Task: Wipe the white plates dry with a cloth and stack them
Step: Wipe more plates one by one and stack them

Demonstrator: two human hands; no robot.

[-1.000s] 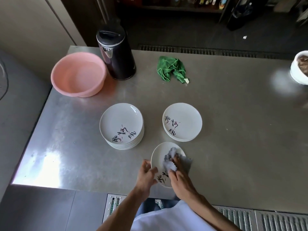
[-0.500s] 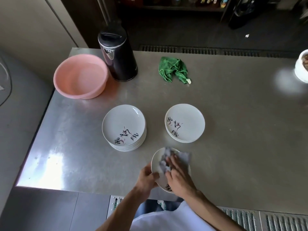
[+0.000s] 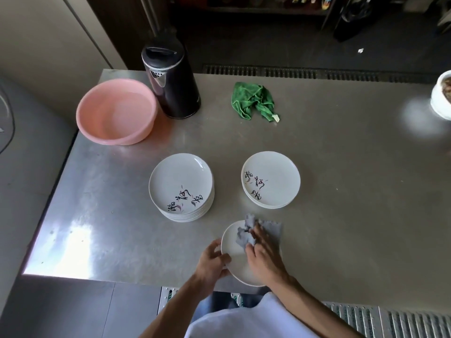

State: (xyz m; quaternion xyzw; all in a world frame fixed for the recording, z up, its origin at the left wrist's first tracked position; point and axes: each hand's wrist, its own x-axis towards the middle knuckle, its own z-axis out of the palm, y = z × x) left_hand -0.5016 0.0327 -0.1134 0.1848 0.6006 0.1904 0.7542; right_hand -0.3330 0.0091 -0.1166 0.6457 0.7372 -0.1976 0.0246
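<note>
Overhead, the brushed-steel bench (image 3: 341, 191) took up most of the view, catching a bright glare near its front left corner. Beyond its far edge a slotted floor grate (image 3: 292, 73) ran along a dark floor, and a pale wall stood to the left. At the near edge both hands worked on a single white plate (image 3: 231, 242); whether it rested on the steel or was lifted off it could not be told. The left hand (image 3: 212, 262) gripped the plate's left rim, thumb on top. The right hand (image 3: 264, 257) had its fingers curled over a crumpled grey cloth (image 3: 246, 231), pressing it onto the plate's face. Behind them stood the taller left stack (image 3: 180, 184) and the lower right stack (image 3: 271, 179), apart from each other and from the held plate. Each top plate carried black brush-written characters with small leaf-like marks, too small to read. At the back left a pink basin (image 3: 117, 111) sat just beside a black kettle (image 3: 170, 81). A bunched green cloth (image 3: 253, 100) lay further right, and a white bowl (image 3: 440, 96) was cut off by the right edge. No brand showed on the kettle.
</note>
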